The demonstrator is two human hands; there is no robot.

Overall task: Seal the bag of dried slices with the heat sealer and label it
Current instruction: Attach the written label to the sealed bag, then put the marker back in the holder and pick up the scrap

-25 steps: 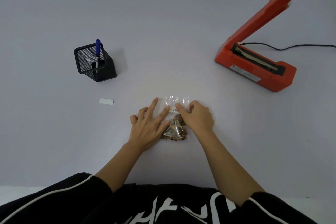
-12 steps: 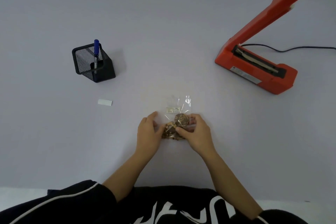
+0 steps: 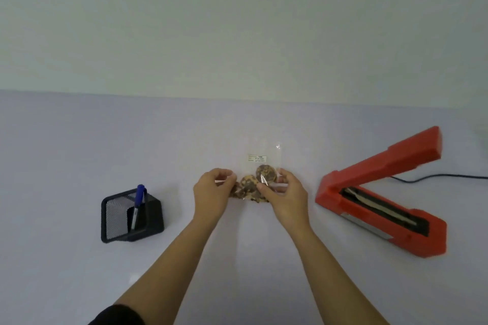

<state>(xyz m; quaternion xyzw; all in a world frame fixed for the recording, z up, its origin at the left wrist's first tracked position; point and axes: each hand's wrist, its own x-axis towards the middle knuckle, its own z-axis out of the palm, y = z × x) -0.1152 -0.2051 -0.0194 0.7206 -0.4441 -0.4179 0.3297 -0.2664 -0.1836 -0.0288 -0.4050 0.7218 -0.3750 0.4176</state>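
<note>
Head view: left hand (image 3: 211, 192) and right hand (image 3: 286, 195) each pinch a side of the clear bag (image 3: 260, 179) of dried slices mid-tabletop (image 3: 79, 140), mouth farthest, likely ready for the open heat sealer (image 3: 383, 198) at right.

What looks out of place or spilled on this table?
Nothing stands out. The bag of dried slices is intact between both hands, the heat sealer stands open, and the pen sits upright in its holder.
</note>
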